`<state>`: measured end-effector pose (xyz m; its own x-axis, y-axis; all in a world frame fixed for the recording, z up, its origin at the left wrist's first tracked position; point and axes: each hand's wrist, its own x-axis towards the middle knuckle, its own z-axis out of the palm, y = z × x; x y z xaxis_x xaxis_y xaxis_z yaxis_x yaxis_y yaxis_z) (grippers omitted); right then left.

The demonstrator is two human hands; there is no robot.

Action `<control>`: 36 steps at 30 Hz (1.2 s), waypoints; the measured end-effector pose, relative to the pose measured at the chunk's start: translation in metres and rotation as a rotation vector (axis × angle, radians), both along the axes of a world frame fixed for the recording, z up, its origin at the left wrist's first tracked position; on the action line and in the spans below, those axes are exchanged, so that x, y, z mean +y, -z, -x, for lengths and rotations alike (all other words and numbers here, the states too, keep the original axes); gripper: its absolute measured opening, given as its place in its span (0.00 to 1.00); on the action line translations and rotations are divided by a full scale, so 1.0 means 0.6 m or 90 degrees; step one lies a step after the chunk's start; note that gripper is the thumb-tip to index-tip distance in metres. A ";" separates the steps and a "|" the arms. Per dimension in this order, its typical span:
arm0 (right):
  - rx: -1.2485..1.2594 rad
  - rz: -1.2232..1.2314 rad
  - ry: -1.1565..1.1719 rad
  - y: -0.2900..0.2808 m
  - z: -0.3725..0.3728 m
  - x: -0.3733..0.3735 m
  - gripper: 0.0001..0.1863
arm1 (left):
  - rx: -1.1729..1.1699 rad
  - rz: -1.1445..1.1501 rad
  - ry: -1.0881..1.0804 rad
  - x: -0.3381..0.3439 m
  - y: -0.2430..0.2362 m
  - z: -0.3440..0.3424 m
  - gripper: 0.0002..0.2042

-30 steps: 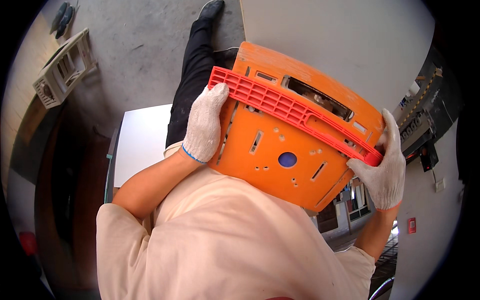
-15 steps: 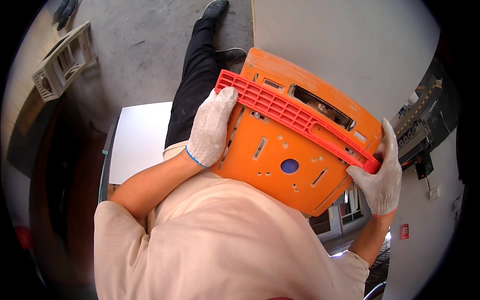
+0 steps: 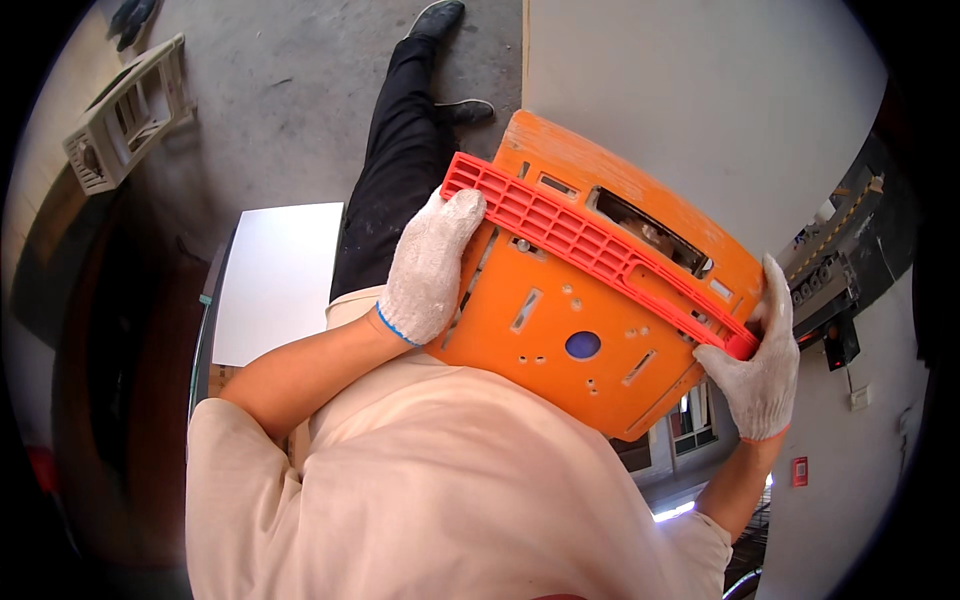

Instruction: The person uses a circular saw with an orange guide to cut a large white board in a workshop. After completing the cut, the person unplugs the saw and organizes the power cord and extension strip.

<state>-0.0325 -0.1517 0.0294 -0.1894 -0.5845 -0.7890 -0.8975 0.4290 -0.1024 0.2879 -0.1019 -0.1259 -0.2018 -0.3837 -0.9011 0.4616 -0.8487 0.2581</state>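
A flat orange slotted panel [image 3: 620, 345] is tilted in front of my torso, with round holes, a blue disc-shaped spot and a larger dark opening near its scuffed far edge. Across it lies a red ribbed plastic bar [image 3: 560, 233]. My left hand [image 3: 425, 265], in a white knit glove, is closed at the left edge with its thumb on the bar's end. My right hand [image 3: 755, 370], gloved too, clasps the right edge and the bar's other end between thumb and fingers. The fingers under the panel are mostly hidden.
Beyond the panel is a large pale grey surface [image 3: 690, 80]. A white sheet-like board [image 3: 275, 285] lies at my left. Further left stands a beige plastic frame [image 3: 125, 115] on the concrete floor [image 3: 290, 90]. My leg [image 3: 400, 180] stretches forward; machinery [image 3: 830, 275] is at right.
The panel and bar sit slightly lower and further right in the picture, the surroundings also shifting a little. Both hands keep their hold.
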 end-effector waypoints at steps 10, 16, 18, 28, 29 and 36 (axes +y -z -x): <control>0.015 -0.017 -0.026 -0.003 0.000 -0.005 0.63 | -0.051 0.091 0.057 0.022 0.020 -0.003 0.16; -0.014 0.000 0.040 -0.003 0.003 0.003 0.62 | -0.280 0.475 0.311 0.046 0.039 -0.019 0.11; 0.006 0.004 0.001 -0.004 0.004 0.004 0.62 | -0.260 0.421 0.348 0.055 0.043 -0.025 0.11; 0.007 -0.002 0.055 -0.004 0.005 0.010 0.60 | -0.039 0.056 0.064 0.043 0.031 -0.012 0.14; 0.021 -0.004 0.025 -0.005 0.005 0.010 0.61 | -0.036 0.046 0.055 0.040 0.028 -0.010 0.14; 0.029 -0.008 0.047 -0.005 0.008 0.014 0.61 | -0.152 0.179 0.225 0.038 0.029 -0.012 0.15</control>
